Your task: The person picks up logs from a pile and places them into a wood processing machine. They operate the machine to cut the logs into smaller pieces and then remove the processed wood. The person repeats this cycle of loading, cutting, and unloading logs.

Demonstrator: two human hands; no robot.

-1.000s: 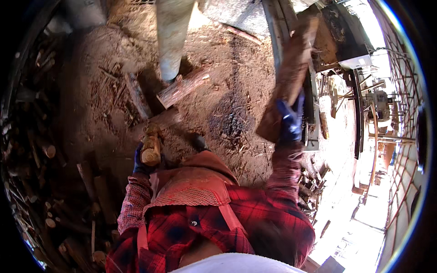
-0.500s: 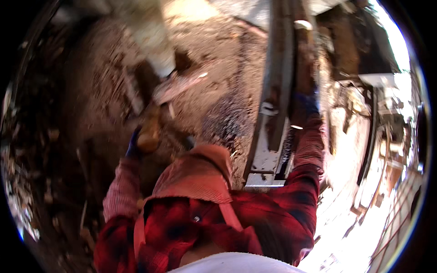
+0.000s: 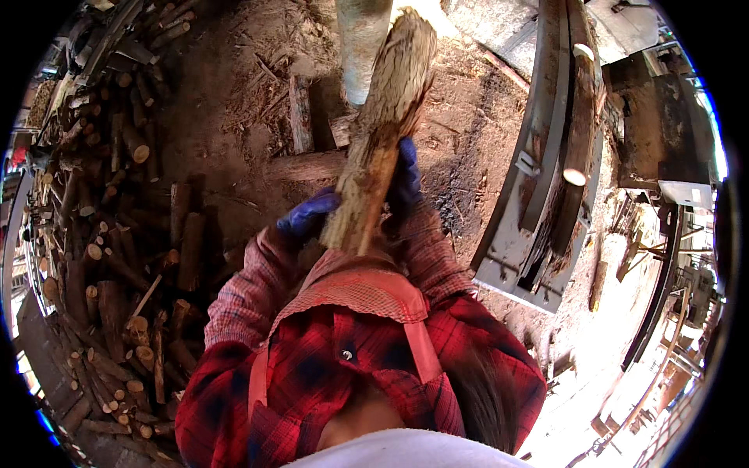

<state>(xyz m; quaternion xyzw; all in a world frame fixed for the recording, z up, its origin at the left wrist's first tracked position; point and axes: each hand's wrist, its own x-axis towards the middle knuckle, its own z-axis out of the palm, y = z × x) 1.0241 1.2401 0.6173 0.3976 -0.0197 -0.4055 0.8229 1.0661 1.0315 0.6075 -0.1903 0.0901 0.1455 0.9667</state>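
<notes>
A long split piece of firewood [image 3: 382, 129] with rough bark slants up and away in front of my apron. My left hand [image 3: 310, 212], in a blue glove, is closed against its left side near the lower end. On the other side my right hand [image 3: 407, 171], gloved in the same blue, grips it a little higher; part of that hand is hidden behind the wood. Below the wood's far end, a short log [image 3: 300, 113] and a reddish piece of wood [image 3: 308, 166] lie on the dirt.
Many cut logs [image 3: 140, 152] are heaped along the left. To the right runs a long metal beam [image 3: 538, 132] with a log [image 3: 579, 132] lying along it. A pale cylindrical post [image 3: 363, 47] stands ahead. Metal frames and wood lie farther right.
My right hand has come away from the beam to the firewood in front of me. My left hand has moved right and now grips the same piece. The view has shifted left.
</notes>
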